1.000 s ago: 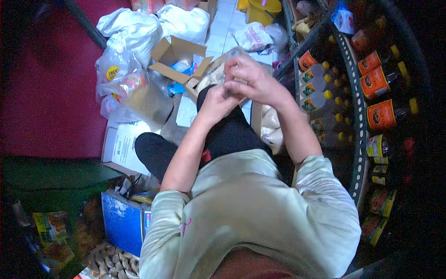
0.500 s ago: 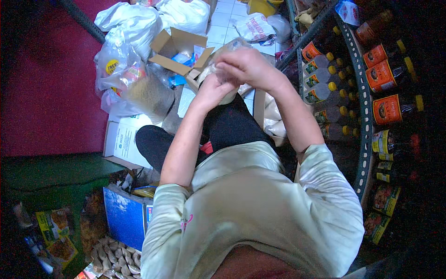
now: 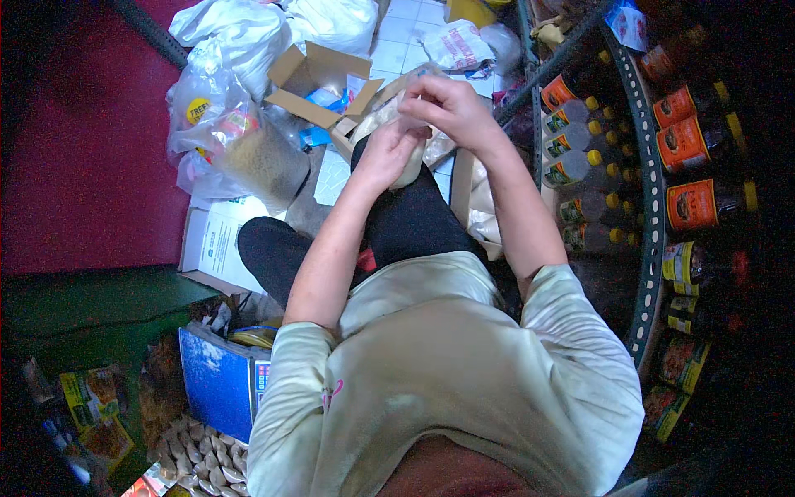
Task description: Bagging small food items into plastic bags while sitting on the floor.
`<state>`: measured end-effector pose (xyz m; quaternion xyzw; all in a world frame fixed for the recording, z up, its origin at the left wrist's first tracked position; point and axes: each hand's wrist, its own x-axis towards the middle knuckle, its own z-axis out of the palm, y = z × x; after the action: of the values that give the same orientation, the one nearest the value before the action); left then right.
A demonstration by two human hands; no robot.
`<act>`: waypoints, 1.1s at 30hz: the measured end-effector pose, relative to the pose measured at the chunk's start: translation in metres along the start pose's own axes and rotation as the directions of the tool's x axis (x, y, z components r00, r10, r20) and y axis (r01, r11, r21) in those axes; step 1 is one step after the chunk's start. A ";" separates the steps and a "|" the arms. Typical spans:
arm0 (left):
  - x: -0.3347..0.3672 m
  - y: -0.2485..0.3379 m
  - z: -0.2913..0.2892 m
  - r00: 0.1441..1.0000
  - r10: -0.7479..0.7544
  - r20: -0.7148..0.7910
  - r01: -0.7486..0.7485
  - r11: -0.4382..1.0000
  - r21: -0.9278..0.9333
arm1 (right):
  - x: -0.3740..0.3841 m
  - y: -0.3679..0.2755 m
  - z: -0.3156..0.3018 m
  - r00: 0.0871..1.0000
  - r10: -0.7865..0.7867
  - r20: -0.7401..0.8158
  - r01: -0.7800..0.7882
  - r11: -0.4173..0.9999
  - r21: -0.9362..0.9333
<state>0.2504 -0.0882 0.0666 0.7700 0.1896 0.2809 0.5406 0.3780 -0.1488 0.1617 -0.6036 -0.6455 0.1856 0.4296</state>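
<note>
My left hand [image 3: 387, 155] is closed round the gathered neck of a small clear plastic bag [image 3: 409, 173] with pale contents, above my dark-trousered thigh. Just above and to the right, my right hand [image 3: 451, 109] has its fingers bent into a pinch close to the bag's top. What lies between those fingertips is too small to make out. Behind both hands, several similar pale bags [image 3: 385, 112] lie in a cardboard box, partly hidden by my hands.
An open carton [image 3: 290, 101] with blue packaging stands beyond my left hand. Further left are a clear sack of brownish grains [image 3: 263, 164] and white plastic bags [image 3: 240, 33]. Bottles with yellow caps [image 3: 571, 142] line the shelf at right. A blue scale [image 3: 214, 383] sits lower left, beside several small brown packets [image 3: 207, 455].
My right hand has shifted slightly right, off the left hand, and its fingers are now pinched higher up. My left hand keeps its hold on the bag.
</note>
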 end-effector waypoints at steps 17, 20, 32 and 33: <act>-0.008 0.021 -0.003 0.972 -0.232 -0.032 0.172 0.801 -0.573 | -0.010 0.048 0.014 1.000 0.022 -0.019 -0.019 0.989 0.145; -0.007 0.018 -0.003 0.956 -0.292 -0.036 0.206 0.752 -0.626 | -0.010 0.063 0.024 0.991 0.015 -0.130 0.018 0.967 0.253; -0.014 0.038 -0.010 0.979 -0.205 0.024 0.163 0.696 -0.699 | 0.004 0.039 0.011 0.990 0.136 0.023 -0.130 0.869 0.477; -0.015 0.036 -0.009 0.978 -0.204 0.033 0.176 0.736 -0.654 | 0.002 0.036 0.010 0.987 0.158 0.021 -0.148 0.857 0.493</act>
<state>0.2332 -0.1032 0.0991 0.5033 0.1682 0.2885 0.7970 0.3924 -0.1369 0.1293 -0.5253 -0.5225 0.3715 0.5596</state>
